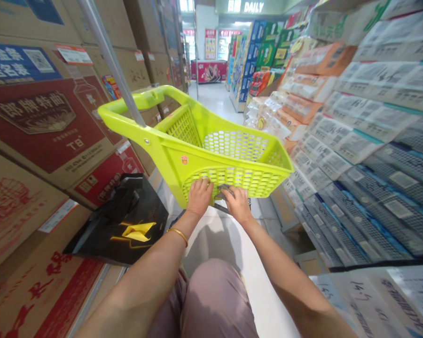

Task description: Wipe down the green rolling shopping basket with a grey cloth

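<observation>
A lime-green plastic shopping basket (pixel 232 157) stands tilted on the aisle floor in front of me, with nothing in it. A grey metal pull handle (pixel 109 56) rises from it to the upper left. My left hand (pixel 199 196), with a gold bangle on the wrist, presses against the basket's lower front wall, fingers curled. My right hand (pixel 237 203) is beside it at the basket's bottom edge, fingers closed on a small dark grey part (pixel 225 191) under the basket, perhaps a wheel or bracket.
Stacked brown and red cartons (pixel 45 126) line the left side. A black bag with a yellow mark (pixel 127 225) leans against them. Shelves of packaged tissue (pixel 366 141) fill the right. The white-tiled aisle (pixel 215 98) runs ahead to a red display.
</observation>
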The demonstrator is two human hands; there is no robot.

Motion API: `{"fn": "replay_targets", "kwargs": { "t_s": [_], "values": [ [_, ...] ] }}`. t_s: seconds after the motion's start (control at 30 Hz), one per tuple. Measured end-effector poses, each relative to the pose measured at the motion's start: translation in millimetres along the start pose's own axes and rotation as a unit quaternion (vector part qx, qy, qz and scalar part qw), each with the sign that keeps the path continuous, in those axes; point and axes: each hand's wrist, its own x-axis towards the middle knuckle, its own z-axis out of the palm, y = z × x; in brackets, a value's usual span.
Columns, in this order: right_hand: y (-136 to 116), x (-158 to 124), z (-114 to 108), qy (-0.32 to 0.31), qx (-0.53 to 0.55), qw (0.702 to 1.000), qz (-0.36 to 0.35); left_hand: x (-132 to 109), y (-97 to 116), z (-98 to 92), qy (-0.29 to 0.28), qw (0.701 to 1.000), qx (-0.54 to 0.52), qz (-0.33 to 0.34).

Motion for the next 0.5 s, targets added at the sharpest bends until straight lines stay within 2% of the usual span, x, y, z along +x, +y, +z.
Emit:
{"fn": "replay_targets", "kwargs": {
  "t_s": [0.2,0.33,0.4,0.5],
  "values": [
    [-2.8,39.5,-23.9,0.104,0.008,0.994,0.025,-0.8,-20.6,-0.4,-0.006,0.994,0.009,0.108],
    [-4.8,51.9,-27.3,0.163,-0.001,0.986,0.031,-7.1,-36.7,6.0,0.009,0.994,-0.015,0.106],
    [-4.9,49.1,-21.9,0.157,-0.005,0.987,0.029,-10.9,-43.2,11.2,0.012,0.996,-0.025,0.087],
    [-4.6,34.3,-7.5,0.104,-0.002,0.994,0.020,-16.9,-48.3,21.5,0.020,0.997,-0.019,0.072]
  ]
}}
